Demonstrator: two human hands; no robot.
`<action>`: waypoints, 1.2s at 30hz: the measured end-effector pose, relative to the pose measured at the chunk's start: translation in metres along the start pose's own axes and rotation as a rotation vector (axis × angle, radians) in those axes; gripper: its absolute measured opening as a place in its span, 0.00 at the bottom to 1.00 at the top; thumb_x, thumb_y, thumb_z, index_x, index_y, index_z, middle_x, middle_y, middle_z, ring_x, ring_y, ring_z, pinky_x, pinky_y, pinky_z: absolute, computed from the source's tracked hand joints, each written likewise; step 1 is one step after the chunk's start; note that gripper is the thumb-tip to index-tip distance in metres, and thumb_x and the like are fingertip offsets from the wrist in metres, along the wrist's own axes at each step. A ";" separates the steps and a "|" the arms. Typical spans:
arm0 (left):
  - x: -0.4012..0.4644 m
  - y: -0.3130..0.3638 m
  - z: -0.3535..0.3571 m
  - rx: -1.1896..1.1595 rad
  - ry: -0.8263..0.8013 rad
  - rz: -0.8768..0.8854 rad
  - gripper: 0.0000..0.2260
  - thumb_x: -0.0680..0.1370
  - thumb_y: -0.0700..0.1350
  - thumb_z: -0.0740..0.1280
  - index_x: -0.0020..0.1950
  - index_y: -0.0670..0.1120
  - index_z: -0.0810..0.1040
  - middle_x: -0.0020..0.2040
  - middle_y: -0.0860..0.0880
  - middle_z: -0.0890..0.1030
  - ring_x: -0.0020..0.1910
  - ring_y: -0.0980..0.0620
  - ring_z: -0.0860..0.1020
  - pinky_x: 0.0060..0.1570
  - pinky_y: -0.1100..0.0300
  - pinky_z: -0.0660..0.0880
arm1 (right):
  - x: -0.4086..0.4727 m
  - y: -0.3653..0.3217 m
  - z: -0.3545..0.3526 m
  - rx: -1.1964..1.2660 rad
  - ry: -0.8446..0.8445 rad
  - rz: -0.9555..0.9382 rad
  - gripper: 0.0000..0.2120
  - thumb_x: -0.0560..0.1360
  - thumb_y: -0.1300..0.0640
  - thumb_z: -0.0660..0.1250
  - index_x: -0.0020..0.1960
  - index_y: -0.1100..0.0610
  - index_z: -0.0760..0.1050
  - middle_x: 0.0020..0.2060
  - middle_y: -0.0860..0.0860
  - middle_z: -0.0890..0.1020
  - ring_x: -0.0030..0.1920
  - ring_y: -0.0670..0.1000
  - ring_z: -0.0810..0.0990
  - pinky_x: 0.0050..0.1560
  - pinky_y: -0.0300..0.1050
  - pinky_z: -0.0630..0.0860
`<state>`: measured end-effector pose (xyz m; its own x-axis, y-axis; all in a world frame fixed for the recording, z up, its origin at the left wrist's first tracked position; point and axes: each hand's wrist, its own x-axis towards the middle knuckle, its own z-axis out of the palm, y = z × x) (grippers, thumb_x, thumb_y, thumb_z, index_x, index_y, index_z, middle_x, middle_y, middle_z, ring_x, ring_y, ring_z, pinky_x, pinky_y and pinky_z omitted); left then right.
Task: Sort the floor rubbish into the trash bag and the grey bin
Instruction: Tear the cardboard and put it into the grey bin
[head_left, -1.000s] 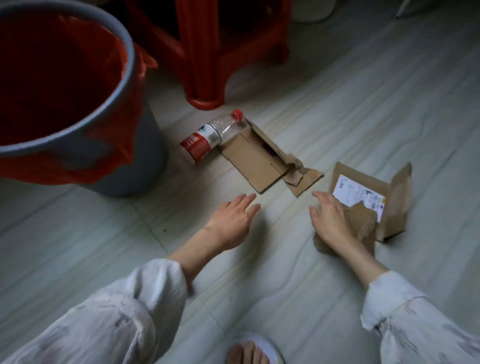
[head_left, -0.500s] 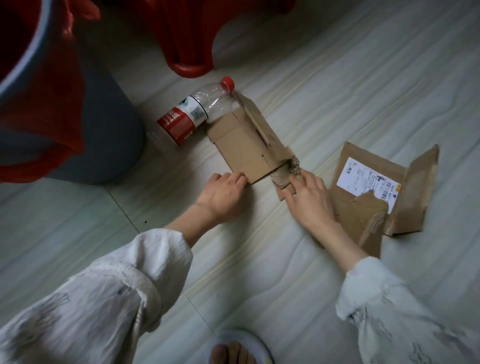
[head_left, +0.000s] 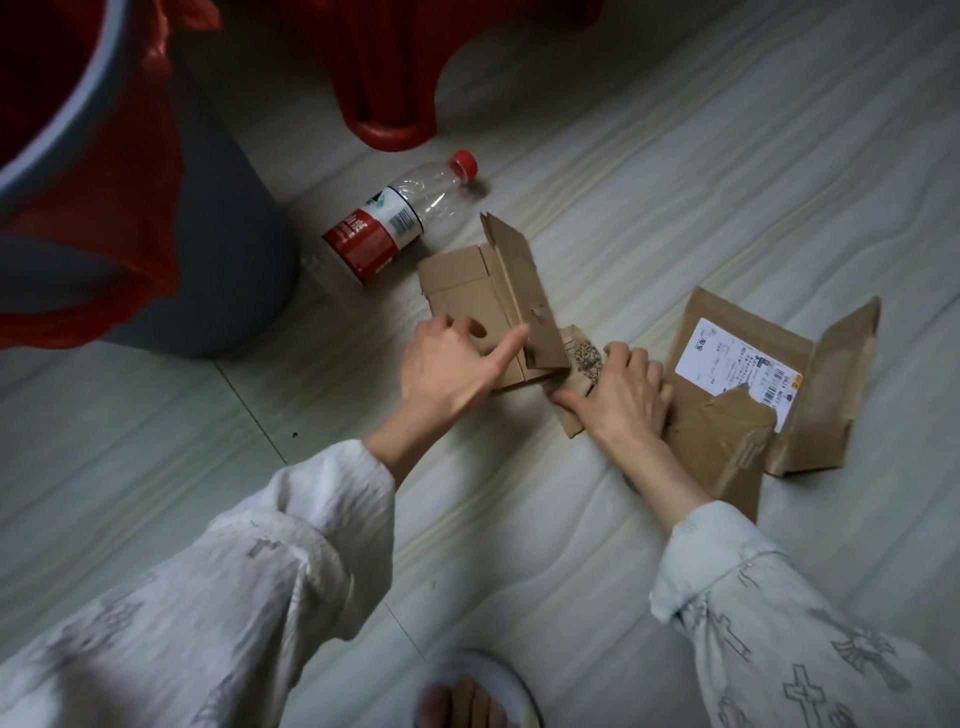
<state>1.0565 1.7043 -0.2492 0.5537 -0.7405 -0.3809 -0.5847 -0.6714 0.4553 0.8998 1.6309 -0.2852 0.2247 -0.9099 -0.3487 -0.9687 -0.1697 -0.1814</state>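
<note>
The left hand (head_left: 449, 366) lies on the flattened carton (head_left: 480, 306), its thumb stretched against the raised flap and its fingers bent over the board; whether that grip has closed on the card or only presses it, I cannot tell. The right hand (head_left: 618, 389) presses the torn carton scrap (head_left: 582, 364) to the floor (head_left: 675, 182), fingers curled at the scrap's far edge. The step looks like gathering the cardboard. To do it well, fold the standing flap down first, slide the scrap onto the flat piece, then pinch both layers together so nothing drops on the lift. The labelled carton (head_left: 753, 374) lies just beside the right wrist, and the plastic bottle (head_left: 395, 218) lies between the cartons and the grey bin (head_left: 228, 249), whose red trash bag (head_left: 130, 171) hangs over its rim.
</note>
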 end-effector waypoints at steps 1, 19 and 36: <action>0.003 0.009 0.003 -0.076 -0.029 -0.040 0.31 0.71 0.71 0.57 0.58 0.47 0.76 0.54 0.46 0.78 0.55 0.46 0.74 0.56 0.50 0.73 | -0.001 -0.001 -0.002 -0.022 -0.007 0.020 0.36 0.64 0.38 0.72 0.63 0.58 0.67 0.62 0.56 0.70 0.64 0.59 0.66 0.61 0.55 0.63; -0.012 0.043 -0.100 -0.818 -0.132 -0.066 0.10 0.77 0.40 0.65 0.58 0.41 0.77 0.54 0.43 0.80 0.49 0.50 0.78 0.57 0.52 0.76 | -0.024 -0.032 -0.125 0.565 0.373 0.041 0.16 0.76 0.58 0.66 0.60 0.66 0.73 0.58 0.61 0.75 0.60 0.61 0.72 0.57 0.45 0.64; -0.080 -0.072 -0.321 -0.713 0.555 0.309 0.09 0.76 0.40 0.66 0.55 0.48 0.80 0.49 0.50 0.82 0.51 0.54 0.79 0.57 0.50 0.75 | -0.100 -0.253 -0.230 1.676 -0.155 -0.325 0.04 0.74 0.65 0.66 0.46 0.59 0.78 0.34 0.49 0.85 0.37 0.47 0.84 0.43 0.40 0.80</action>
<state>1.2446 1.8210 0.0069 0.7447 -0.6396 0.1906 -0.3544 -0.1370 0.9250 1.0980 1.6775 0.0069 0.4801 -0.8614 -0.1658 0.2537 0.3173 -0.9138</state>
